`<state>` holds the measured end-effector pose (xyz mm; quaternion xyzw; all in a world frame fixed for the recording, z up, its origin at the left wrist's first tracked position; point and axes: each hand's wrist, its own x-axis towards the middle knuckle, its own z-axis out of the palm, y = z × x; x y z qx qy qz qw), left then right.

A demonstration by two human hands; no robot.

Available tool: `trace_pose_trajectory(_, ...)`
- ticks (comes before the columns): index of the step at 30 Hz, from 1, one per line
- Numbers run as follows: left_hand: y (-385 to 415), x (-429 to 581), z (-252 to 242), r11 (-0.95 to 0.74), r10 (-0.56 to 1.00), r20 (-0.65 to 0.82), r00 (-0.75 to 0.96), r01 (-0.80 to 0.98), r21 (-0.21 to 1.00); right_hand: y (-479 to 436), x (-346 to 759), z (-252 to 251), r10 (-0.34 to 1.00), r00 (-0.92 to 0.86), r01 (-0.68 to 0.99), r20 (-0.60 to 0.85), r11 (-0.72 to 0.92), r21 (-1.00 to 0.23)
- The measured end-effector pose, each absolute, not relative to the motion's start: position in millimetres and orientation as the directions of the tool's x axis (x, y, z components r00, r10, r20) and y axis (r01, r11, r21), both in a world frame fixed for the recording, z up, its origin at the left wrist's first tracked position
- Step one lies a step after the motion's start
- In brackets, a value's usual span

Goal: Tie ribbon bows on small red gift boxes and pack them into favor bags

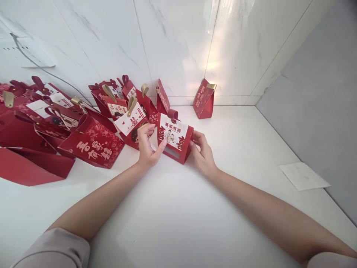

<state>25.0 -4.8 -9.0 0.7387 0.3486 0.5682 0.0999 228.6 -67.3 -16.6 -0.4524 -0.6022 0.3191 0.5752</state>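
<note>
A red paper gift box [174,134] with a white printed flap and a dark red loop handle stands on the white table in front of me. My left hand [149,145] is at its left side, the thumb on the front and the curled fingers by the left edge. On the opposite side, my right hand [203,153] grips the right edge, thumb nearest me and some fingertips hidden behind it. Just left of my left hand is another gift box with a gold loop [131,123], partly covered by the hand.
Several red gift boxes [93,143] crowd the table's left side, and an open red box [33,169] lies nearest. Against the marble-patterned wall stand two narrow red boxes, one further right [204,99]. A white paper [304,175] lies near the right edge. A grey cable [52,72] hangs at left.
</note>
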Motion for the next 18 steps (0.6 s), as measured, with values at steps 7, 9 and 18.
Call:
trace_pose_trajectory(7, 3, 28, -15, -0.470, 0.826, 0.433, 0.362, 0.017, 0.882, -77, 227, -14, 0.718, -0.056, 0.492, 0.694, 0.625, -0.606)
trace_pose_trajectory(9, 2, 26, -19, -0.439, 0.833, 0.404, 0.379, 0.008, 0.898, -76, 226, -15, 0.714, -0.087, 0.506, 0.695, 0.633, -0.586)
trace_pose_trajectory(18, 2, 14, -30, -0.683, 0.711, 0.595, 0.374, 0.165, 0.712, -78, 230, -17, 0.741, -0.087, 0.500, 0.666, 0.611, -0.614)
